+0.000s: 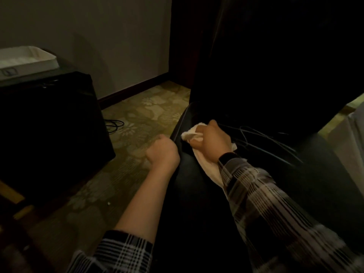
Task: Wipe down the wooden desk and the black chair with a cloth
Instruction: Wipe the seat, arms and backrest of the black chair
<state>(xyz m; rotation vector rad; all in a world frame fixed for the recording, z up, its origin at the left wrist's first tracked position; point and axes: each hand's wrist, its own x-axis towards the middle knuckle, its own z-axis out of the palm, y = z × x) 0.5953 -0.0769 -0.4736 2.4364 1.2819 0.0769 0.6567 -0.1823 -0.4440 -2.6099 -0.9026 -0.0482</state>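
Note:
The black chair [206, 194] fills the middle and right of the view, its tall backrest rising into the dark at the upper right. My right hand [213, 142] presses a white cloth [208, 170] onto the seat near the crease below the backrest, fingers curled over the bunched end. At the seat's left edge my left hand [162, 153] is closed around the rim, its fingertips hidden from me. The wooden desk is only a dark shape; a brown edge [8, 191] shows at the far left.
A black box-like cabinet [53, 123] stands at the left with a white tray [29, 61] on top. A cable [114, 125] lies on the patterned green carpet [137, 119] beside it. Pale fabric [352, 138] shows at the right edge. A wall with a dark skirting runs behind.

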